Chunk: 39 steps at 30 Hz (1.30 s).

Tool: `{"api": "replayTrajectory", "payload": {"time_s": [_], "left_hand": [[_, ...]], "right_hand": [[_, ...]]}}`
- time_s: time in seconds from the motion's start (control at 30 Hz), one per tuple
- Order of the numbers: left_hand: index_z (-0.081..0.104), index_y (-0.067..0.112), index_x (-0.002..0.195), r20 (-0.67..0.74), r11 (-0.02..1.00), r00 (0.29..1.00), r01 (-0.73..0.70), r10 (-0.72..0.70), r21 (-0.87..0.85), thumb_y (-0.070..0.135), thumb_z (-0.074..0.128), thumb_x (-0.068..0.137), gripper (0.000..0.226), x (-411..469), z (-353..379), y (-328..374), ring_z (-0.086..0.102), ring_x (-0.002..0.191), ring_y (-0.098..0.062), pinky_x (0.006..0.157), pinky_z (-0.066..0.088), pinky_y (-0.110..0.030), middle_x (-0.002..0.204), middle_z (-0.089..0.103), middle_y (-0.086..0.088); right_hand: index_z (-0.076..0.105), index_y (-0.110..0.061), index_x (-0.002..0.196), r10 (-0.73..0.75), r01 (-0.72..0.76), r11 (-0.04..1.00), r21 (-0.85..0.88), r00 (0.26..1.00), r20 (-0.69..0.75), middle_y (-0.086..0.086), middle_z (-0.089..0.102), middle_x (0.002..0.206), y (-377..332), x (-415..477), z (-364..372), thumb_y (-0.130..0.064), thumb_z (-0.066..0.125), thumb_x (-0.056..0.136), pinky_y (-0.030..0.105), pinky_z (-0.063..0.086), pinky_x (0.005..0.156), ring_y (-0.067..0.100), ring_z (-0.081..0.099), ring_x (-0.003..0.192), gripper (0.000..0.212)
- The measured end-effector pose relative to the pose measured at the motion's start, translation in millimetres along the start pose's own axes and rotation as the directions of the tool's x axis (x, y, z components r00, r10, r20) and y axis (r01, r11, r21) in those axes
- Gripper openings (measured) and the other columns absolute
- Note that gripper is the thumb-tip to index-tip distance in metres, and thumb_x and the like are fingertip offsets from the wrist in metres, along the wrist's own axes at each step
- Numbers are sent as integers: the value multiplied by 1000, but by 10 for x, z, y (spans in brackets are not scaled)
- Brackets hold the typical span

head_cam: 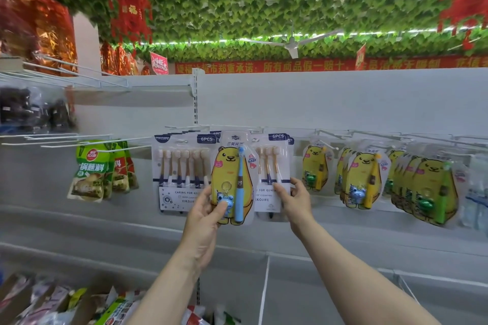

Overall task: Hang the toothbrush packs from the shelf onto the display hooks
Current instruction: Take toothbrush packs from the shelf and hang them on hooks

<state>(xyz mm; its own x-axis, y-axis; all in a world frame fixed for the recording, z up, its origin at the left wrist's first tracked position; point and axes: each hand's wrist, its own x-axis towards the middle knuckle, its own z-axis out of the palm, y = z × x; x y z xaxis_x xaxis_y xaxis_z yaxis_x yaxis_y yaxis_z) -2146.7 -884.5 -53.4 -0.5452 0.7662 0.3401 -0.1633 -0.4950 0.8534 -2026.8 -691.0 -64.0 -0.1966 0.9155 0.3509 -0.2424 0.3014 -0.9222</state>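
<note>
Holding a yellow bear pack (232, 179) up in the left hand (208, 210), thumb clamped on the little blue toy at the front, other fingers curled round behind the lower left edge. Kid's toothbrush pack, upright, blue brush down its right side, sitting in front of the gap between two hanging six-packs, top tab right up by the wire hooks (184, 128). Can't tell whether actually on a hook or just held against one.

Over on the right hand (295, 198): thumb laid on the front of the right six-pack (272, 166) near its lower corner, fingers spread along that pack's right edge. Pinching it or only touching, honestly can't tell.

Left six-pack (179, 166) hanging just beside the bear pack, partly covered by it. More bear packs (361, 179) hanging in rows further right, green sauce packets (91, 171) on hooks off to the left. Down at the bottom left, a jumble of loose packets (52, 301), too blurry to make out. Fake leaves (264, 8) all over the ceiling, plus red decorations (129, 10).
</note>
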Motion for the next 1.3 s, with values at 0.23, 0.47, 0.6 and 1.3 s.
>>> {"api": "replayTrajectory", "payload": {"time_s": [0.23,0.47,0.6,1.3], "left_hand": [[58,19,123,47,1000,999,-3,3,-13,-6,55,94,38,-347,139,11,69,85,-11,79,53,-27,95,76,1],[58,18,123,146,998,988,48,-41,-50,-4,56,94,37,-695,490,-103,69,92,-14,77,57,-25,105,74,-5],[55,12,129,194,993,978,97,-82,-67,-4,59,92,41,-880,743,-235,67,97,-21,85,54,-33,108,72,-11],[62,15,112,225,968,951,170,-210,185,17,72,89,25,-715,2053,-1033,73,94,-22,89,58,-46,96,76,-4]], "right_hand": [[61,-14,129,-76,70,992,-107,996,-49,-1,64,121,-442,-443,-162,-34,71,91,28,49,96,13,59,112,44],[73,-20,93,-132,132,991,2,990,43,-3,74,87,-1053,-1171,-396,-37,64,95,22,46,73,7,66,82,20],[74,-21,85,-128,130,991,30,990,-60,-6,74,80,-1169,-1392,-748,-35,64,96,20,47,70,7,66,76,20],[72,-9,102,-162,154,986,-61,975,-155,5,75,92,-1249,-749,-2124,-26,79,85,15,52,63,4,69,75,24]]}}
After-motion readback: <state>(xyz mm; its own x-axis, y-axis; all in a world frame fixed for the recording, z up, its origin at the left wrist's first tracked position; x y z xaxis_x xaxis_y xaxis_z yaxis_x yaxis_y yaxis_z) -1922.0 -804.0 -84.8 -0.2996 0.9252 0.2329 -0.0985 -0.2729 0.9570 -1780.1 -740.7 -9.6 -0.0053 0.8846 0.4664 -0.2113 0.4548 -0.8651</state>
